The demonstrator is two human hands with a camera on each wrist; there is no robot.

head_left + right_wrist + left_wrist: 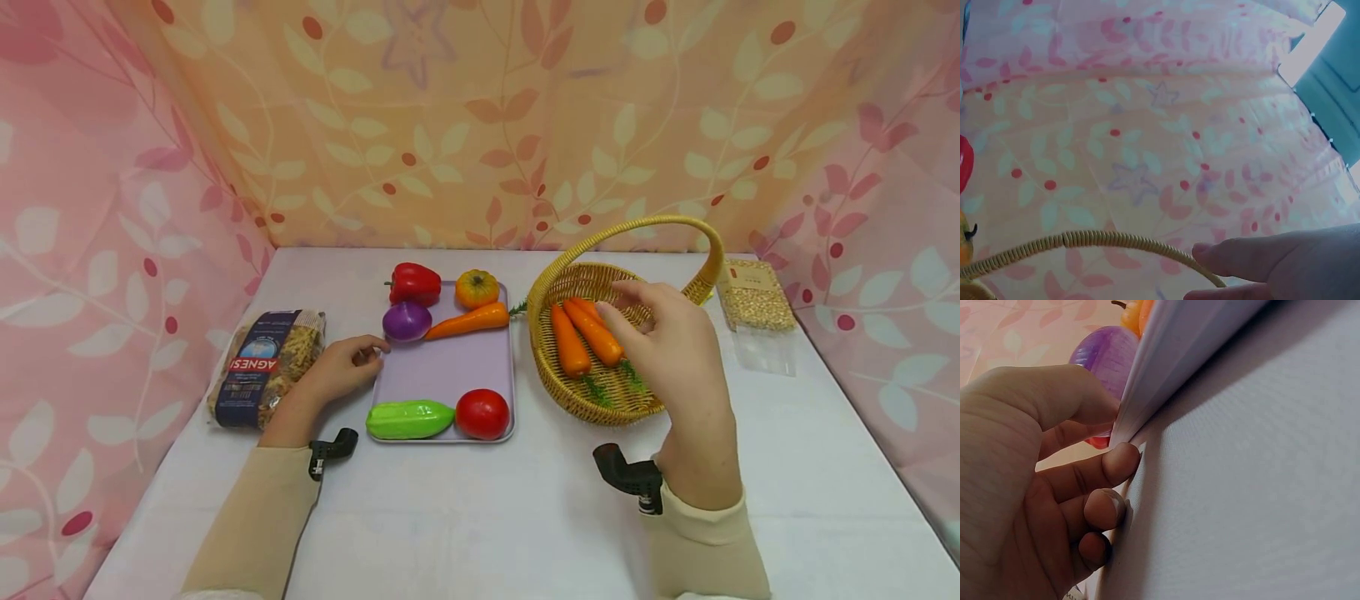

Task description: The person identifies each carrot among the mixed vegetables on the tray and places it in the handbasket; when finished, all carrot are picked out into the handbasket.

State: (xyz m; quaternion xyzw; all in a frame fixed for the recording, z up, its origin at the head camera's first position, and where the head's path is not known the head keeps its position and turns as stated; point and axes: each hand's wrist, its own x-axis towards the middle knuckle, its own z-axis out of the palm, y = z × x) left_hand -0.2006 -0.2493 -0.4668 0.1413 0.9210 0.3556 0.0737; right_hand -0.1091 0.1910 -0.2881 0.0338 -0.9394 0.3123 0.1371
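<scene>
My left hand (347,364) is at the left edge of the lilac tray (450,375). In the left wrist view, its thumb and index finger pinch the tray's rim, though the index fingertip is hidden. Beside these fingers lies a purple onion (407,322). My right hand (675,342) is raised above the wicker basket (555,392), thumb and fingers apart, with nothing between them. It covers part of the basket's right side. Orange carrots (592,329) with green tops lie inside the basket. Behind the fingers in the right wrist view arches the basket handle (1104,239).
Around the tray lie a red bell pepper (415,284), a small pumpkin (477,289), another carrot (468,320), a long green vegetable (410,419) and a tomato (482,414). A pasta bag (258,367) is at left, a grain bag (757,296) at right. Patterned cloth surrounds the table.
</scene>
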